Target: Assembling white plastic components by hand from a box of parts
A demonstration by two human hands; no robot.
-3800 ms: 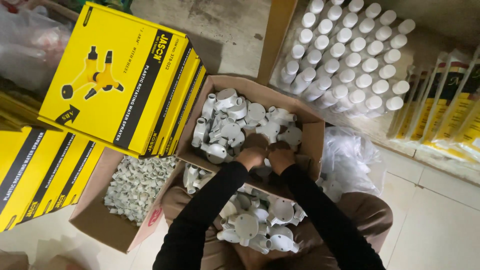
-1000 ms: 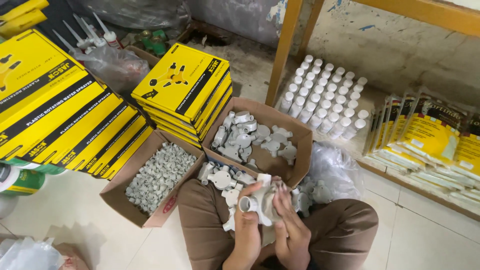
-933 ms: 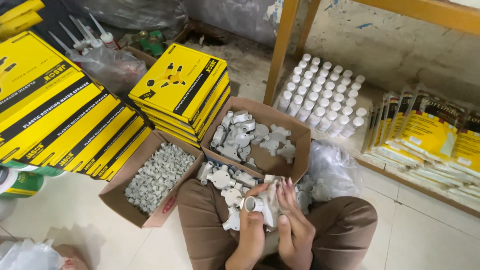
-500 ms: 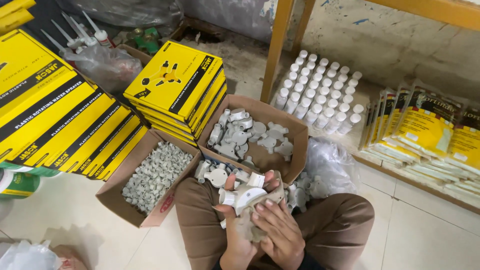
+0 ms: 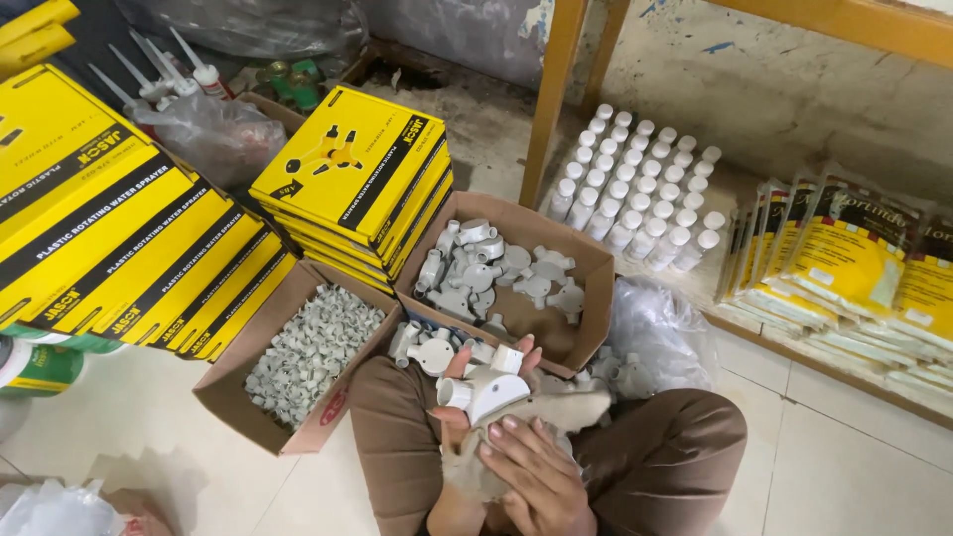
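White plastic fitting (image 5: pixel 488 390) sits over the person's lap, pinched in the left hand (image 5: pixel 467 397). The right hand (image 5: pixel 531 467) rests below it, fingers loosely curled on a grey piece. It looks light, hard and smooth, so hold its round body, not the small tubes.

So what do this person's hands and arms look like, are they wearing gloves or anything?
No gloves: both hands are bare. The left hand and the right hand show no rings or watch that I can make out. No sleeves show at the wrists. Brown trousers cover the legs below.
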